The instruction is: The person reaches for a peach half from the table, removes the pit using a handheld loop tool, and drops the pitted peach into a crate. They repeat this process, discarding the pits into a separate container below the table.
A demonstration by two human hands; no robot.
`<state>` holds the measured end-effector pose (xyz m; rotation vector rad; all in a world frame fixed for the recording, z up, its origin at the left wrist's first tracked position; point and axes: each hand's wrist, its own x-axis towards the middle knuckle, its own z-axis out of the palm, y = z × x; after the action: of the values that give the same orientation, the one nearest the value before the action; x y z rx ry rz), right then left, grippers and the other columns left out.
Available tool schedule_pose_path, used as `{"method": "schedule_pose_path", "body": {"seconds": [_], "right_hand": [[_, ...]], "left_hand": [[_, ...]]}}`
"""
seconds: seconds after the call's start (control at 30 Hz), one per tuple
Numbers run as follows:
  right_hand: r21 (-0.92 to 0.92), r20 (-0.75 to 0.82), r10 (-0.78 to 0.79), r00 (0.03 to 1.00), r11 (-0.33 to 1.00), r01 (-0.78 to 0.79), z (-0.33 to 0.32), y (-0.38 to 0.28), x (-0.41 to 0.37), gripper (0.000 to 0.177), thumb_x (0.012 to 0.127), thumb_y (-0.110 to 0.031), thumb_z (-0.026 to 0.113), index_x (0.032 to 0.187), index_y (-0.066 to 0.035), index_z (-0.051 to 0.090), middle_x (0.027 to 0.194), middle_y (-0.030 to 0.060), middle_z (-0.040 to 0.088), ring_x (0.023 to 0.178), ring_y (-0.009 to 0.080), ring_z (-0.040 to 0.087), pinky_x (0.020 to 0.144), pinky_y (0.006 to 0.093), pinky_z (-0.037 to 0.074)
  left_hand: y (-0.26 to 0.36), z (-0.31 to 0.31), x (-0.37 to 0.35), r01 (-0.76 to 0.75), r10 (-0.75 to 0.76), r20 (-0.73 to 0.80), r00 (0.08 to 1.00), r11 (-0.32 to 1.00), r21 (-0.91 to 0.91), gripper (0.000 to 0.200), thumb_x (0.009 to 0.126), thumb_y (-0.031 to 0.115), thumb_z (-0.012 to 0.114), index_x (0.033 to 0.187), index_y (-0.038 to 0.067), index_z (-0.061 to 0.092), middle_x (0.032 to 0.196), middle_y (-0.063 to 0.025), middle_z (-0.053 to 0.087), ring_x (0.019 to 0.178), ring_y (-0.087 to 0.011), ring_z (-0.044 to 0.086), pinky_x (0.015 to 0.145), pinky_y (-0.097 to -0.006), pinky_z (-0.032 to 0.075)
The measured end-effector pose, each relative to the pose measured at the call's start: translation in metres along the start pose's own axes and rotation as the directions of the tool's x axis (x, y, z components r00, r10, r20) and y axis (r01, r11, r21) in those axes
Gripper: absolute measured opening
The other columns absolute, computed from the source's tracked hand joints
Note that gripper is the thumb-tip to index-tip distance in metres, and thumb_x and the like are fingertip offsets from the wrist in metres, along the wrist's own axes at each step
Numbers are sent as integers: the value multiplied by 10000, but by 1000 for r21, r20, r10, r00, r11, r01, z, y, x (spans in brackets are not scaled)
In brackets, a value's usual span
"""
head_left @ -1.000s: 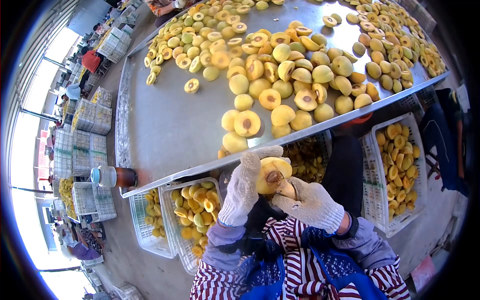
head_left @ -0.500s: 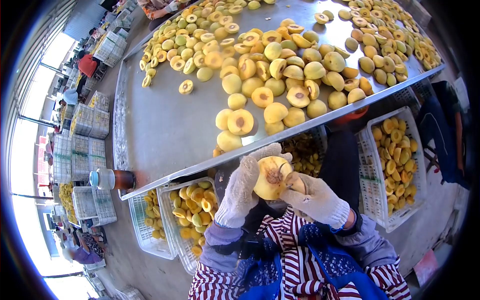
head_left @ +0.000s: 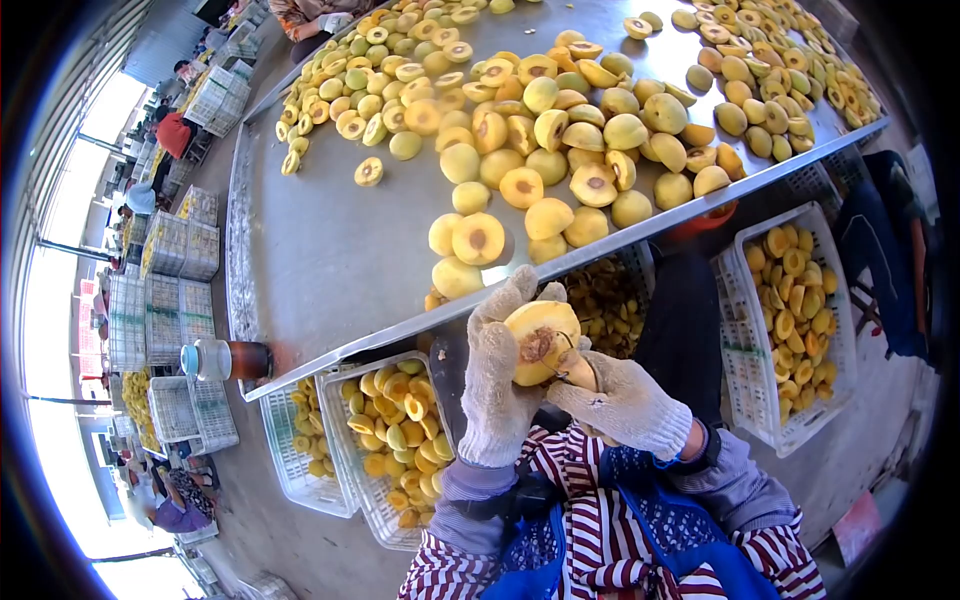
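Observation:
Both my hands wear pale knit gloves and work close together in front of the table edge. My left hand (head_left: 497,375) is closed around a yellow peach half (head_left: 541,338), its cut face with the brown pit hollow turned toward me. My right hand (head_left: 625,405) grips a small pitting tool (head_left: 580,372) with a tan handle, and its thin dark curved end lies against the cut face. Many halved peaches (head_left: 480,238) are heaped on the metal table (head_left: 310,260) just beyond my hands.
Crates of peach halves (head_left: 400,430) stand below at left, and another crate (head_left: 735,350) at right. Under the table edge is a container of brownish scraps (head_left: 610,300). A jar of dark liquid (head_left: 228,360) is at the table's left corner. Another person's gloved hand (head_left: 335,22) is at the far edge.
My left hand has turned the peach half so its cut face shows more, with its fingers raised higher. My right hand with the tool has shifted slightly left.

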<state>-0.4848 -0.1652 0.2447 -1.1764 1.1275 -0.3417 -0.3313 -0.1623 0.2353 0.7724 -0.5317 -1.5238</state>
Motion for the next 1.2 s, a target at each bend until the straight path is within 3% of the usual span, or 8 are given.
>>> {"method": "schedule_pose_path", "body": {"seconds": [0.17, 0.23, 0.37, 0.6, 0.7, 0.87, 1.0, 1.2], "right_hand": [[-20, -18, -75, 997, 997, 74, 3, 3, 2, 382, 918, -352, 680, 1144, -47, 634, 934, 143, 720, 863, 294, 715, 731, 362, 555], [92, 5, -74, 997, 993, 73, 5, -1, -2, 338, 933, -330, 667, 1123, -51, 634, 852, 115, 712, 775, 249, 713, 679, 337, 550], [336, 238, 92, 967, 926, -171, -5, -13, -9, 260, 963, -274, 636, 1103, -54, 631, 768, 46, 658, 652, 122, 644, 591, 264, 514], [304, 102, -12, 995, 953, -19, -3, -20, -10, 269, 981, -272, 618, 1097, -30, 625, 767, 29, 645, 596, 86, 611, 519, 213, 475], [390, 150, -22, 989, 920, -39, -2, -10, -8, 272, 984, -292, 613, 1065, -32, 624, 742, 20, 639, 569, 86, 604, 495, 210, 466], [520, 261, -44, 964, 848, -102, -5, -3, -6, 244, 980, -307, 621, 911, -74, 593, 606, -12, 572, 457, 56, 535, 391, 193, 385], [567, 262, -34, 965, 814, -125, -5, -2, -4, 247, 979, -315, 627, 960, -70, 601, 634, -15, 580, 456, 53, 531, 382, 182, 375], [620, 268, -71, 961, 776, -116, -4, 8, -2, 291, 971, -353, 647, 1021, -70, 599, 673, -20, 589, 467, 44, 526, 390, 179, 385]], "left_hand": [[-8, 4, -3, -152, 146, 42, 988, 963, 221, 634, 945, 539, 594, 1381, 115, 417, 1467, -181, 445, 1324, -369, 480, 961, -511, 533], [-9, 12, -6, -218, 218, 25, 976, 949, 226, 577, 993, 433, 562, 1376, 20, 436, 1416, -199, 496, 1278, -315, 530, 1007, -469, 503], [12, 14, -2, -144, 125, 74, 989, 882, 448, 521, 1035, 356, 511, 1374, -34, 439, 1380, -215, 526, 1237, -291, 562, 1022, -442, 493], [-5, 15, -1, -240, 215, 157, 964, 957, 164, 542, 1053, 381, 455, 1414, -19, 404, 1417, -229, 487, 1244, -315, 554, 1027, -418, 485], [-15, 16, -5, -307, 291, 99, 952, 887, 344, 586, 1039, 419, 472, 1418, -23, 403, 1422, -232, 484, 1260, -324, 544, 1030, -419, 482], [3, 15, -2, -147, 123, 92, 988, 932, 331, 543, 1041, 354, 489, 1423, -24, 413, 1441, -230, 464, 1266, -311, 539, 1022, -411, 482], [-14, 17, 0, -391, 342, 191, 920, 832, 394, 554, 1043, 370, 481, 1436, -14, 415, 1455, -229, 441, 1229, -301, 555, 1040, -417, 459], [1, 19, -3, -291, 263, 133, 956, 768, 571, 414, 1031, 228, 496, 1348, -37, 525, 1377, -216, 536, 1219, -297, 559, 1036, -398, 453]]}}
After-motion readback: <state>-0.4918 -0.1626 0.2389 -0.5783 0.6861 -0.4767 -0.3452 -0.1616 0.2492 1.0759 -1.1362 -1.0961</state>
